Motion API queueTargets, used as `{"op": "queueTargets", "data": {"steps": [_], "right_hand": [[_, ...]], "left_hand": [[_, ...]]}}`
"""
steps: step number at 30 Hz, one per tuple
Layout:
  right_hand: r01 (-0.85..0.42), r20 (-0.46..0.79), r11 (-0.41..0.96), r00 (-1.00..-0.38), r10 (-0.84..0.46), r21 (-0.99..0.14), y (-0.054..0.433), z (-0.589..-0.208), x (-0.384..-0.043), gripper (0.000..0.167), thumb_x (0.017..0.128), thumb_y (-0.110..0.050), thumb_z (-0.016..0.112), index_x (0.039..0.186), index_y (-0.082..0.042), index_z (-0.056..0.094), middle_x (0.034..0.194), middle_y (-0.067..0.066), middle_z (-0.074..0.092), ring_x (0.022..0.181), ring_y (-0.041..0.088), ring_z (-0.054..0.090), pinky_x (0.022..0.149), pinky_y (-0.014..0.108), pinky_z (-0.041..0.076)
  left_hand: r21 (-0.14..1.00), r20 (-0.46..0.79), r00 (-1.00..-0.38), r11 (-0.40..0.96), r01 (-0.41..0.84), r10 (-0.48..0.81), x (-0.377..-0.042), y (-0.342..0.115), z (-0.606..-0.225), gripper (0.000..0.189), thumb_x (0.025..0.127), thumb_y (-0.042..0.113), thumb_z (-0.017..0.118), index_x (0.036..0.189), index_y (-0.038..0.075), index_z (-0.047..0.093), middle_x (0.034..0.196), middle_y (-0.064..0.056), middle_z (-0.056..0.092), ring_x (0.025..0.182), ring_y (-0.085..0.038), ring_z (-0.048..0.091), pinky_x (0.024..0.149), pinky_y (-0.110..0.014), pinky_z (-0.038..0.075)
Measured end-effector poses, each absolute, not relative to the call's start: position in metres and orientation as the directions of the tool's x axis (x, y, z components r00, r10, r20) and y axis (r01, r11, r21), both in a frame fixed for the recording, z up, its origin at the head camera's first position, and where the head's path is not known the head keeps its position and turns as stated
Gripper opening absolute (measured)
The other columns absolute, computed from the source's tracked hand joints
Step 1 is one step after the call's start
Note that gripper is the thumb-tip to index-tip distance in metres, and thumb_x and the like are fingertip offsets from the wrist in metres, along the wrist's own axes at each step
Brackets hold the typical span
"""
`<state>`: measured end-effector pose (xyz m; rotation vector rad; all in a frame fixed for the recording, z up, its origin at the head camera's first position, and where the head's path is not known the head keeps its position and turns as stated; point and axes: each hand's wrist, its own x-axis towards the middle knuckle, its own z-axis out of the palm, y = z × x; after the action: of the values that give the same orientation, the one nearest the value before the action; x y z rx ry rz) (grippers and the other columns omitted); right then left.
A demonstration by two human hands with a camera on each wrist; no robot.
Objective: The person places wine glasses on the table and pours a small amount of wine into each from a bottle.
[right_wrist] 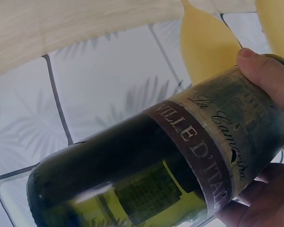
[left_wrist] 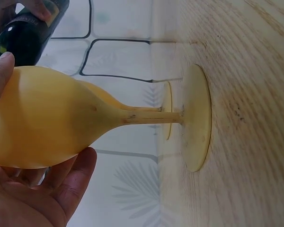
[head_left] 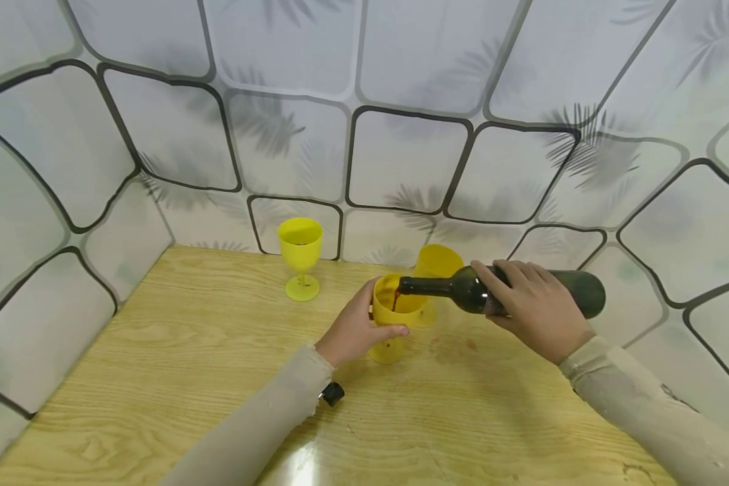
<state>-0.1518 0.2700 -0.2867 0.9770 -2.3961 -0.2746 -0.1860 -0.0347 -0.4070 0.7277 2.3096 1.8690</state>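
A dark green wine bottle (head_left: 583, 291) lies nearly level in my right hand (head_left: 537, 310), whose fingers and thumb wrap its body. Its neck reaches over the rim of a yellow goblet (head_left: 386, 351), and a thin dark red stream runs from the mouth into the bowl. Around that bowl curl the thumb and fingers of my left hand (head_left: 355, 327). In the left wrist view the goblet's foot (left_wrist: 197, 118) stands on the wooden table. The right wrist view shows the bottle's worn label (right_wrist: 217, 127).
Right behind the held goblet stands a second yellow goblet (head_left: 440, 260), partly hidden by the bottle neck. Another yellow goblet (head_left: 302, 253) is farther left near the wall. Patterned wall covering (head_left: 407, 158) encloses the wooden table (head_left: 176, 351) at the back and sides.
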Motion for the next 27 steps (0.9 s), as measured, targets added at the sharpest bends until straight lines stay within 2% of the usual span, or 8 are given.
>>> {"op": "queueTargets", "data": {"steps": [4,12,16,27], "right_hand": [[-0.588,0.403,0.718,-0.595,-0.695,0.372,0.27,-0.287,-0.151,0.094,0.071,-0.026,0.097,0.151,-0.009,0.05,0.119,0.026,0.064,0.1,0.045,0.065,0.091,0.059,0.054],[-0.587,0.411,0.719,-0.591,-0.694,0.371,0.265,-0.286,-0.152,0.091,0.073,-0.025,0.096,0.15,-0.01,0.051,0.116,0.025,0.064,0.098,0.045,0.065,0.087,0.059,0.055],[-0.584,0.407,0.72,-0.595,-0.693,0.375,0.263,-0.286,-0.152,0.088,0.074,-0.025,0.095,0.149,-0.009,0.052,0.115,0.025,0.064,0.096,0.045,0.065,0.085,0.058,0.056],[-0.564,0.388,0.733,-0.622,-0.68,0.38,0.26,-0.285,-0.154,0.09,0.073,-0.027,0.096,0.149,-0.009,0.051,0.116,0.025,0.063,0.099,0.045,0.065,0.087,0.057,0.056]], "left_hand": [[0.941,0.223,-0.884,0.145,0.304,0.411,-0.186,-0.034,-0.407,0.084,0.088,0.025,0.086,0.155,0.022,0.036,0.135,0.003,0.054,0.115,-0.017,0.059,0.093,-0.039,0.056],[0.93,0.23,-0.886,0.177,0.322,0.402,-0.187,-0.035,-0.407,0.088,0.085,0.04,0.087,0.154,0.023,0.037,0.138,0.006,0.053,0.121,-0.013,0.057,0.1,-0.039,0.053],[0.932,0.231,-0.884,0.168,0.321,0.406,-0.187,-0.035,-0.407,0.086,0.085,0.038,0.087,0.154,0.023,0.037,0.139,0.006,0.053,0.122,-0.013,0.057,0.1,-0.04,0.053],[0.933,0.228,-0.889,0.172,0.317,0.398,-0.187,-0.035,-0.408,0.086,0.086,0.032,0.087,0.155,0.022,0.037,0.14,0.005,0.053,0.123,-0.014,0.057,0.1,-0.041,0.054]]}}
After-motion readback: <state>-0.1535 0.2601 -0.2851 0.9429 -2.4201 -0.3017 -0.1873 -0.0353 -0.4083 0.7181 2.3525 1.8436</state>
